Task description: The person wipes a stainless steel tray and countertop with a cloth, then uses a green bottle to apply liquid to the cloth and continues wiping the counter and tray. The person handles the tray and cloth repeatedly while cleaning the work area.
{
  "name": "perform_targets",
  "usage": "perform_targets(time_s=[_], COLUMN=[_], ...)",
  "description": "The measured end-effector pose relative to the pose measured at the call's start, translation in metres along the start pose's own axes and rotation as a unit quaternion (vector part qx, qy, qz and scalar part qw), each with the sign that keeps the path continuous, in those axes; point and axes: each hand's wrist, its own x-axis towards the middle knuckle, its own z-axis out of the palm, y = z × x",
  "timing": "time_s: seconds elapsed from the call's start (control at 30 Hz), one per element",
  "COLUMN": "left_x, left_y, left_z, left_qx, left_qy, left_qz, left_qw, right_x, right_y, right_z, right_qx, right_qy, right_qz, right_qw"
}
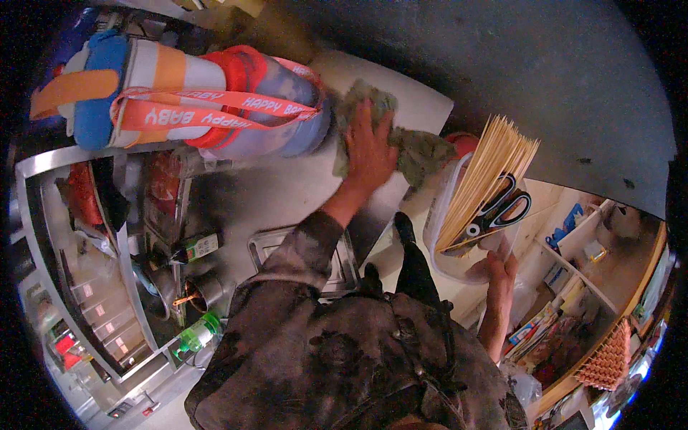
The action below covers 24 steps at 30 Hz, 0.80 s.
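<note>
My left hand (368, 150) presses down on a crumpled green cloth (371, 94) on a pale countertop (290, 188), its fingers bent over the fabric. Part of the cloth trails to the right over the counter's edge. With my right hand (500, 269) I grip the side of a clear plastic container (441, 215). In it stand a thick bundle of bamboo skewers (478, 166) and a pair of black-handled scissors (502, 207). Something red and rounded (462, 142) shows behind the container, partly hidden.
Large drinking bottles (177, 102) with a red printed strap stand left of the cloth. A metal tray (344, 263) lies under my left forearm. Further left are a steel-framed unit (27, 188), metal pots (207, 290) and a green pump bottle (199, 333). Wooden shelving (580, 279) stands at right.
</note>
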Motion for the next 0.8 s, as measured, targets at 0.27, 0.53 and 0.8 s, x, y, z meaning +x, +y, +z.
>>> perform_targets(time_s=[0.27, 0.53, 0.8], left_x=[0.113, 0.073, 0.064], left_y=[-0.057, -0.013, 0.008], left_z=[0.000, -0.072, -0.015], left_qx=[-0.184, -0.403, 0.022], left_qy=[0.235, 0.146, 0.048], left_qz=[-0.046, -0.067, -0.062], left_qw=[0.953, 0.901, 0.997], right_x=[-0.005, -0.001, 0.009], right_y=[0.001, 0.000, 0.001], right_z=[-0.006, -0.001, -0.007], right_qx=[0.016, 0.013, 0.005], right_qy=[0.003, 0.018, 0.010], right_qz=[0.046, 0.009, 0.032], right_qw=[0.999, 1.000, 0.999])
